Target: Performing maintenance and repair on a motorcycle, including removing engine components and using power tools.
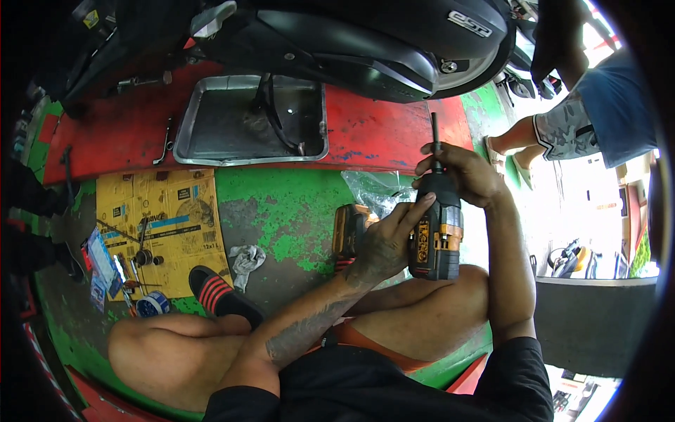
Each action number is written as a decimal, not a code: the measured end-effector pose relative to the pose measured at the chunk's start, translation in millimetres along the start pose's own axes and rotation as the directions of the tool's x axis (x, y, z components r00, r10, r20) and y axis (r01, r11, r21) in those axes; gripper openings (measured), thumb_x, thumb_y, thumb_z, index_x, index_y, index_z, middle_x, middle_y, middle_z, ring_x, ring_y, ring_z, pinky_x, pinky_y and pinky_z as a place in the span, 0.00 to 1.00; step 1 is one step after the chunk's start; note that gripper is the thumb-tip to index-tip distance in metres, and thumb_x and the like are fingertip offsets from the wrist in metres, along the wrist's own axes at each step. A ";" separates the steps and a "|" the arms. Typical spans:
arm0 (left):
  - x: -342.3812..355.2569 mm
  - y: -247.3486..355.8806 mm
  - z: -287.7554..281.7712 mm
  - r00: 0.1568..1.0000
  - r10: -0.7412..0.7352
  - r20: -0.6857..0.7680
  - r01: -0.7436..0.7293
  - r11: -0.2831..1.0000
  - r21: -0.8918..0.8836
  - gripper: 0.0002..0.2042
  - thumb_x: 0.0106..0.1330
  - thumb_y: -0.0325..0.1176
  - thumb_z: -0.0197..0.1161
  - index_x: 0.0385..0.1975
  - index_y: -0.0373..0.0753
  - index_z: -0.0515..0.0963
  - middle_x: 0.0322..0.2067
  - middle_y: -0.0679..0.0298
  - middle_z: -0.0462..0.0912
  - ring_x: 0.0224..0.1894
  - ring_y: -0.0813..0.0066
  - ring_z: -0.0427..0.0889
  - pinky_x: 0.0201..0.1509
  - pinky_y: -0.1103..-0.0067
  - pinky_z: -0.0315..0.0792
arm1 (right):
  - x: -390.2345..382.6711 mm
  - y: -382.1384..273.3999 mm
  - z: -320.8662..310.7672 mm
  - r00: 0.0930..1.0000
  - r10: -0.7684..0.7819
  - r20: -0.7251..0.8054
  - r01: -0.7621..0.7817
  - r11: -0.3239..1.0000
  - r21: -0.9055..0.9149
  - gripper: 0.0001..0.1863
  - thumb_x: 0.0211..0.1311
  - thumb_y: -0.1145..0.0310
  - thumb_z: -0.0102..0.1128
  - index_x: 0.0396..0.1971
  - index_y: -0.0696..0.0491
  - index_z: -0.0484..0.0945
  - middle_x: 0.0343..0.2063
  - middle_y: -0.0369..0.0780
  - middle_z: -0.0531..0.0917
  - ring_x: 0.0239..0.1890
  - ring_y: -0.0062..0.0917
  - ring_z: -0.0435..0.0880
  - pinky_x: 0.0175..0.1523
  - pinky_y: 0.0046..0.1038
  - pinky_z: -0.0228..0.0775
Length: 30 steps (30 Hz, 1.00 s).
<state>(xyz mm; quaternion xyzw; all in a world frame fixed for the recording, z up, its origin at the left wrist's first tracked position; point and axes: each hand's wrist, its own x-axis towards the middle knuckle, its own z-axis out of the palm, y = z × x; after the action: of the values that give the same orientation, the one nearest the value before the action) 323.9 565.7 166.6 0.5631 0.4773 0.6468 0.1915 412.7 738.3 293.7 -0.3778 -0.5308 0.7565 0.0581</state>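
A black-and-yellow cordless impact driver (436,243) is held in front of me, its nose pointing away toward the scooter. My left hand (383,246) is closed round its handle, which the hand mostly hides; the battery base (346,231) shows at the left. A long, thin dark bit (435,130) stands out from the chuck. My right hand (470,172) is at the nose, its fingers closed round the bit where it meets the chuck.
A black scooter (337,42) stands over a red platform (380,137) bearing a metal drip tray (246,160) and wrenches (166,143). Flattened cardboard (172,232) with sockets (144,257) lies left, near a rag (247,261). Another person's legs (524,137) are at right.
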 end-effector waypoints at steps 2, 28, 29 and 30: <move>0.6 0.0 0.7 1.000 -0.020 0.017 0.018 0.995 0.102 0.40 0.55 0.24 0.64 0.71 0.50 0.59 0.42 0.56 0.75 0.34 0.56 0.82 0.32 0.67 0.77 | 9.5 5.4 -1.6 0.999 0.033 -0.032 -0.033 0.999 -0.017 0.18 0.75 0.63 0.45 0.56 0.60 0.66 0.42 0.47 0.82 0.44 0.40 0.85 0.49 0.36 0.79; 37.1 -18.3 7.3 0.995 0.026 -0.096 -0.013 0.991 0.130 0.40 0.55 0.25 0.67 0.70 0.45 0.59 0.37 0.54 0.78 0.35 0.55 0.83 0.36 0.67 0.78 | 40.8 -10.2 -8.9 0.989 -0.019 -0.146 0.014 0.999 -0.036 0.23 0.76 0.61 0.41 0.60 0.62 0.67 0.43 0.47 0.81 0.38 0.36 0.86 0.46 0.33 0.82; 37.8 -17.5 6.6 0.995 0.026 -0.094 -0.014 0.991 0.131 0.40 0.55 0.25 0.67 0.70 0.45 0.59 0.37 0.54 0.78 0.35 0.55 0.83 0.36 0.67 0.78 | 41.5 -11.2 -9.3 0.987 -0.026 -0.157 0.018 0.999 -0.049 0.23 0.76 0.60 0.41 0.60 0.61 0.67 0.43 0.47 0.81 0.38 0.36 0.86 0.46 0.33 0.82; 38.6 -16.8 5.7 0.998 0.000 -0.062 0.010 0.988 0.156 0.40 0.56 0.25 0.68 0.70 0.44 0.58 0.38 0.53 0.78 0.36 0.55 0.84 0.37 0.67 0.79 | 41.8 -11.8 -9.3 0.985 -0.033 -0.168 0.023 0.998 -0.063 0.23 0.76 0.59 0.42 0.60 0.61 0.67 0.44 0.48 0.81 0.39 0.35 0.86 0.46 0.34 0.82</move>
<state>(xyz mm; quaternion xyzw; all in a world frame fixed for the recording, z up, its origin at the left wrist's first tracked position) 312.9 606.2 173.1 0.5549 0.5335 0.6241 0.1338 385.3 770.9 281.0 -0.4349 -0.5519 0.7042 0.1020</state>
